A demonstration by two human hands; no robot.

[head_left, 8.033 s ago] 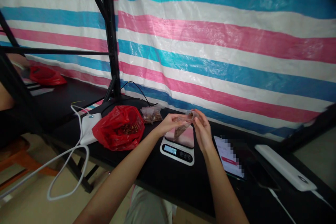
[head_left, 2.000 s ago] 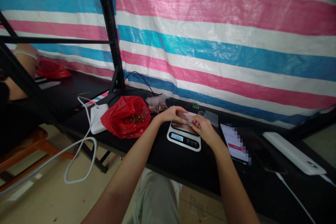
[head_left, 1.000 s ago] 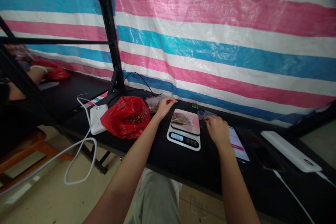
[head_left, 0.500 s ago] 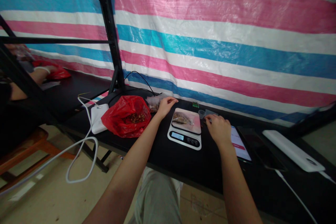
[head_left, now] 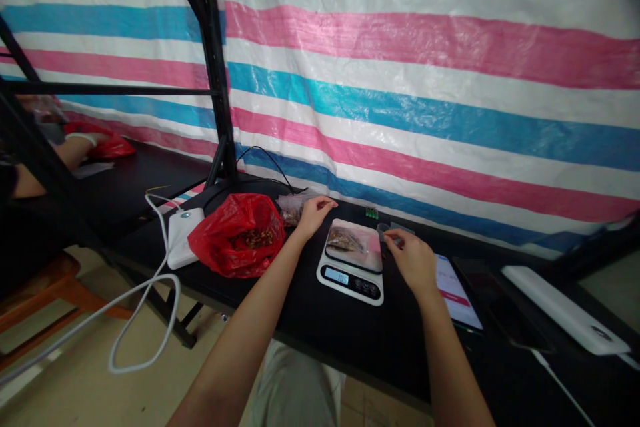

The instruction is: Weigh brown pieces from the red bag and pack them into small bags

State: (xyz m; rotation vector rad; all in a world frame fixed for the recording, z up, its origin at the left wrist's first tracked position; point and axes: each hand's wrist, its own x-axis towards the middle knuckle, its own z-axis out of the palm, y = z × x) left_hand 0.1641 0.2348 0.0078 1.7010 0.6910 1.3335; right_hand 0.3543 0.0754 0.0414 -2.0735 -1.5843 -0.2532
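In the head view, a white digital scale (head_left: pixel 350 292) carries a small clear zip bag (head_left: pixel 345 239) with brown dried bits, lying flat on its pan. My left hand (head_left: pixel 316 215) hovers left of the scale, fingertips pressed together, with nothing visible in them. Behind that hand lie filled zip bags (head_left: pixel 290 208), partly covered. On the other side of the scale, the thumb and finger of my right hand (head_left: pixel 414 260) close at the rim of a small clear plastic cup (head_left: pixel 382 229). A flat clear bag (head_left: pixel 401 228) shows behind the right fingers.
A red plastic bag (head_left: pixel 240 213) with more brown bits stands open at left, beside a white power bank (head_left: pixel 183 240). At right lie a lit phone (head_left: pixel 457 297), a dark phone (head_left: pixel 515 320) and a long white device (head_left: pixel 565 310). Green batteries (head_left: pixel 371 212) sit behind. A co-worker's arm (head_left: pixel 60 159) is far left.
The small bag was filled from the cup, then laid on the scale. Both hands drew apart from it. Just now my right fingers moved left onto the cup; my left hand stays put.
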